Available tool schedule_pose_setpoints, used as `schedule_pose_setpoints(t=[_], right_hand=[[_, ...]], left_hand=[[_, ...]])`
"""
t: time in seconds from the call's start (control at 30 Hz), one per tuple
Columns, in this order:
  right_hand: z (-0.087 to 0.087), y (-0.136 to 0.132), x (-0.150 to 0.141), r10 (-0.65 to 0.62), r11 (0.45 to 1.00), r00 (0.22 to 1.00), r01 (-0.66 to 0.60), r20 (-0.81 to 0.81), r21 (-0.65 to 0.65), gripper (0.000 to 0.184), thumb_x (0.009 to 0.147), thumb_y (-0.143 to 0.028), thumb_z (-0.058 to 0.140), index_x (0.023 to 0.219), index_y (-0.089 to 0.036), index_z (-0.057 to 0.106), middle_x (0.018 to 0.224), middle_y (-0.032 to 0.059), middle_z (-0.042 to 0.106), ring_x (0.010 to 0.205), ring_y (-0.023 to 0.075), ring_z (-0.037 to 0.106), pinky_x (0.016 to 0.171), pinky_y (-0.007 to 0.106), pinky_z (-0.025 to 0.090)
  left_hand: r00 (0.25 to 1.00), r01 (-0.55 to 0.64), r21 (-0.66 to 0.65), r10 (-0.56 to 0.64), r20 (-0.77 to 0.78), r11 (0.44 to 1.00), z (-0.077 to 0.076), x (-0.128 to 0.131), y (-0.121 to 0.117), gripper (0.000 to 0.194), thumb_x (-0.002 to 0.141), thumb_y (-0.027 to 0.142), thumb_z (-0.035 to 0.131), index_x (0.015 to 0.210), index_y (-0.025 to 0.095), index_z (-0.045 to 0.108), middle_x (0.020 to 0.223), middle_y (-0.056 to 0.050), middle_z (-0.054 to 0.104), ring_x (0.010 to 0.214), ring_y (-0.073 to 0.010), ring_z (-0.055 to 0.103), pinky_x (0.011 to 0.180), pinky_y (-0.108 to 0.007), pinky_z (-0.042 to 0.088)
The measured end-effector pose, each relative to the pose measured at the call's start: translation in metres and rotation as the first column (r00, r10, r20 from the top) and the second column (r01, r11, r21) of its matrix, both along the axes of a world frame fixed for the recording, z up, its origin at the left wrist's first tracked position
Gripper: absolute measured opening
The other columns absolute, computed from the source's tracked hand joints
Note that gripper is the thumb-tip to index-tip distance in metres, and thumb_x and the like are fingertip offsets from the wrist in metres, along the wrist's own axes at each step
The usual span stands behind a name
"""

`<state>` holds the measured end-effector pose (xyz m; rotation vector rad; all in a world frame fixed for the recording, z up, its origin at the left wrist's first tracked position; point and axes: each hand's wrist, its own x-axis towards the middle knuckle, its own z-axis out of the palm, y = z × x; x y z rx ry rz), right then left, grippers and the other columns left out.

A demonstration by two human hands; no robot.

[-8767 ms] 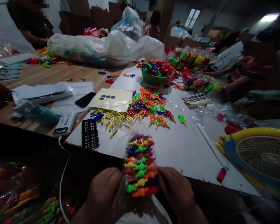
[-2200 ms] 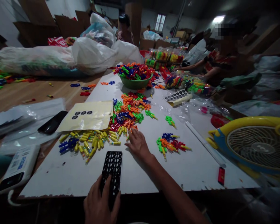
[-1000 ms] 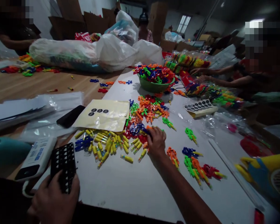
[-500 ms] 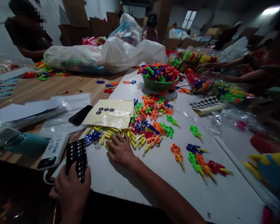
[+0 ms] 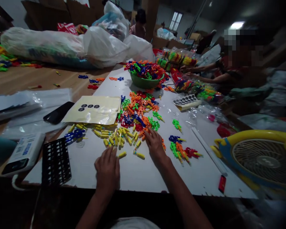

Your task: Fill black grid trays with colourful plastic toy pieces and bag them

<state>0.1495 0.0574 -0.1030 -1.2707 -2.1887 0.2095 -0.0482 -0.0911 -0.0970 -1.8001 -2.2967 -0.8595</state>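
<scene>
Small yellow plastic tubes (image 5: pixel 119 136) lie in a loose heap on the white tabletop. My left hand (image 5: pixel 107 170) rests palm down at the heap's near edge, its fingers stretched out and nothing visibly held. Farther right, my right hand (image 5: pixel 155 144) reaches in with its fingers apart, the fingertips by an orange plastic figure (image 5: pixel 146 121) at the edge of the mixed pile. What lies under those fingertips is partly hidden. A black perforated tray (image 5: pixel 56 161) lies flat on the left, close to a blue figure (image 5: pixel 74 135).
A sheet of round black stickers (image 5: pixel 92 109) lies behind the tubes. A green bowl (image 5: pixel 145 82) heaped with figures stands farther back. To the left are a phone (image 5: pixel 58 113) and a white power bank (image 5: pixel 23 154); to the right, a yellow fan (image 5: pixel 259 159). A co-worker sits at right.
My left hand has let go of the black tray, which now lies on the table, and moved right to the tubes. My right hand has shifted right from the tubes to the figures. The view has turned right.
</scene>
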Motion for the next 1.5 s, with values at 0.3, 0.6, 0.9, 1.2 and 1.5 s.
schedule_pose_setpoints(t=[0.3,0.6,0.9,1.2,1.5], right_hand=[[0.020,-0.014,0.024,-0.007,0.995,0.999,0.012,-0.050,0.098,0.034,0.089,-0.010,0.051,0.115,-0.023,0.068,0.117,0.0101,0.065,0.111,0.0263,0.055,0.096,0.045,0.045],[0.032,-0.053,-0.029,0.239,0.959,0.923,-0.273,-0.301,-0.075,0.022,0.098,-0.026,0.046,0.117,-0.021,0.057,0.111,0.0089,0.064,0.101,0.0197,0.061,0.086,0.034,0.053],[0.004,-0.025,-0.046,-0.180,0.967,0.982,0.165,-0.062,-0.195,0.017,0.088,-0.035,0.056,0.081,-0.019,0.058,0.088,0.0108,0.062,0.087,0.0265,0.058,0.081,0.043,0.049],[0.052,-0.110,-0.019,0.010,0.812,0.897,-0.266,-0.442,-0.520,0.018,0.090,-0.037,0.059,0.088,-0.019,0.059,0.075,-0.0016,0.060,0.064,0.0113,0.053,0.062,0.023,0.044],[0.035,-0.129,-0.032,-0.209,0.722,0.852,-0.196,-0.479,-0.664,0.020,0.085,-0.037,0.065,0.082,-0.018,0.063,0.071,-0.0021,0.062,0.064,0.0112,0.056,0.060,0.022,0.043]], left_hand=[[0.982,0.120,0.001,-0.119,0.143,0.993,0.005,0.021,0.019,0.033,0.095,0.029,0.047,0.120,0.018,0.066,0.132,-0.015,0.062,0.124,-0.0310,0.051,0.103,-0.050,0.034],[0.470,0.309,-0.139,-0.024,0.882,0.941,0.038,0.012,0.023,0.028,0.078,0.043,0.065,0.089,0.018,0.072,0.081,-0.003,0.072,0.073,-0.0174,0.063,0.069,-0.028,0.050],[-0.269,0.022,-0.082,0.085,0.959,0.996,0.035,0.009,0.014,0.061,0.062,0.034,0.085,0.113,0.013,0.060,0.097,-0.006,0.072,0.080,-0.0165,0.069,0.078,-0.035,0.060],[-0.235,-0.052,-0.075,0.061,0.970,0.996,0.036,0.016,0.008,0.048,0.067,0.038,0.082,0.103,0.014,0.059,0.090,-0.005,0.073,0.077,-0.0158,0.070,0.075,-0.029,0.057],[-0.190,-0.107,-0.031,0.010,0.982,0.994,0.029,0.039,0.005,0.041,0.073,0.037,0.077,0.103,0.017,0.058,0.096,-0.004,0.073,0.086,-0.0135,0.068,0.079,-0.025,0.051]])
